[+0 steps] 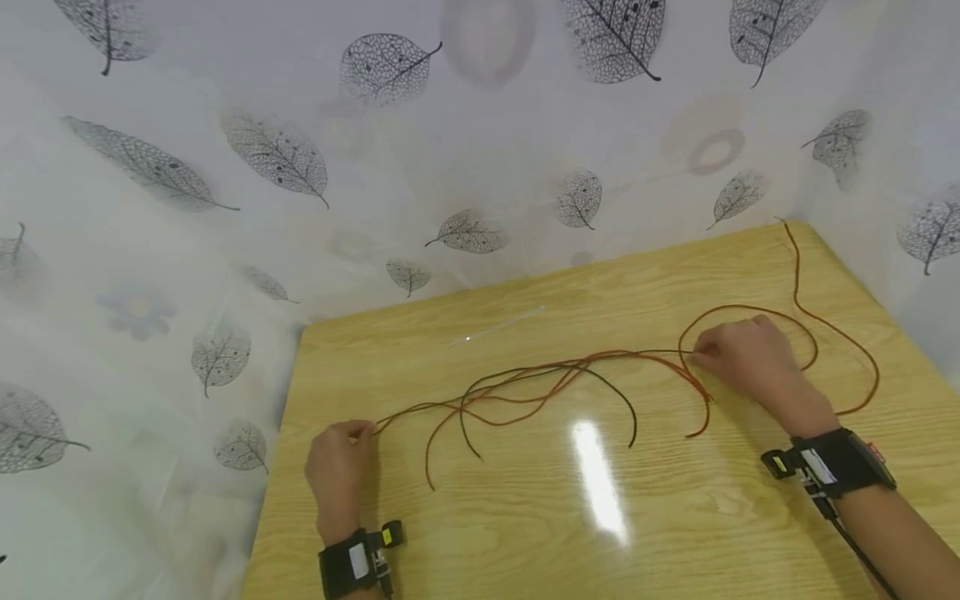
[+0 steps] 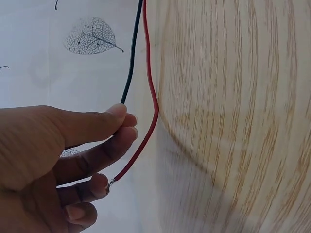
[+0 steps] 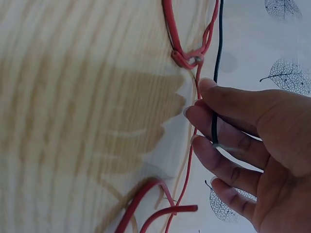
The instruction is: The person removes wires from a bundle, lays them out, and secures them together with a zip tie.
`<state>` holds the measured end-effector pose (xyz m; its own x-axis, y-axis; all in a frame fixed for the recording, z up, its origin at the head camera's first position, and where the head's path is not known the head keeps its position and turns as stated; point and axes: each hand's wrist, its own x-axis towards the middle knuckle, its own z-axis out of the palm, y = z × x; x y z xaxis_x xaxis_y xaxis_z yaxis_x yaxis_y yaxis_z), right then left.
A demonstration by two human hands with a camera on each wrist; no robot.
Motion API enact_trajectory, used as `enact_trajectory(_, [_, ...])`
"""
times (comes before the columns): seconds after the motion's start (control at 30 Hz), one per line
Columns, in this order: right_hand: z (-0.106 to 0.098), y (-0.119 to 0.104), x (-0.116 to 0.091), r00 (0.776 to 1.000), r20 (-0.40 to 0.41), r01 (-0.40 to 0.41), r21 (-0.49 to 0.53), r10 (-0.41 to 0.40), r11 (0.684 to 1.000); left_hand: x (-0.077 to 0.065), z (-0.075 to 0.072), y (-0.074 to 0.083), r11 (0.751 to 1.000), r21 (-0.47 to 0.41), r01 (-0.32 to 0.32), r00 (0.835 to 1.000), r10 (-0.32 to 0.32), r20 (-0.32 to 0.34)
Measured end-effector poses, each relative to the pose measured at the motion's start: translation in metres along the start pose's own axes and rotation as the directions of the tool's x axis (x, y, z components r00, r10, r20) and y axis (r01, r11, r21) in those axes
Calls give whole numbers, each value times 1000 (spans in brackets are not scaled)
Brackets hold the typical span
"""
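Red and black electrical wires lie loosely tangled across the table. My left hand, at the left end of the bundle, pinches a black wire between thumb and forefinger. Beside it runs a red wire, its frayed bare end close to a lower fingertip. Farther right, my right hand holds a black wire between thumb and fingers, with the bare strands showing past the forefinger. Red wires hang near these fingertips, one bent into a hooked join. Between the hands, the wires cross in loops, several ends curving toward me.
A long red wire loops over the table's right side up to its far corner. Behind the bundle lies a thin clear strip. Leaf-patterned sheeting borders the wood-grain table at the back and sides.
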<state>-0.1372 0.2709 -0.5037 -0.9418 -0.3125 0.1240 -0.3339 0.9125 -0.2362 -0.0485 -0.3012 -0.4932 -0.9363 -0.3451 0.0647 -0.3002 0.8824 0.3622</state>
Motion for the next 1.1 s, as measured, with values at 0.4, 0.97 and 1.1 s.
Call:
enact_trajectory(0.4, [-3,0,-2,999,-23,27,41,-26,999,-3,3,6,1000,-22,12,998,-11,65])
enact_trajectory(0.97, [19,1,7,916,-178,335,-155,-359,930,-6,2,28,997,-53,-64,997,66,37])
enact_trajectory(1.1, [18,7,7,887,-215,372,-197,-410,907,-6,2,34,992,-76,-97,995,100,31])
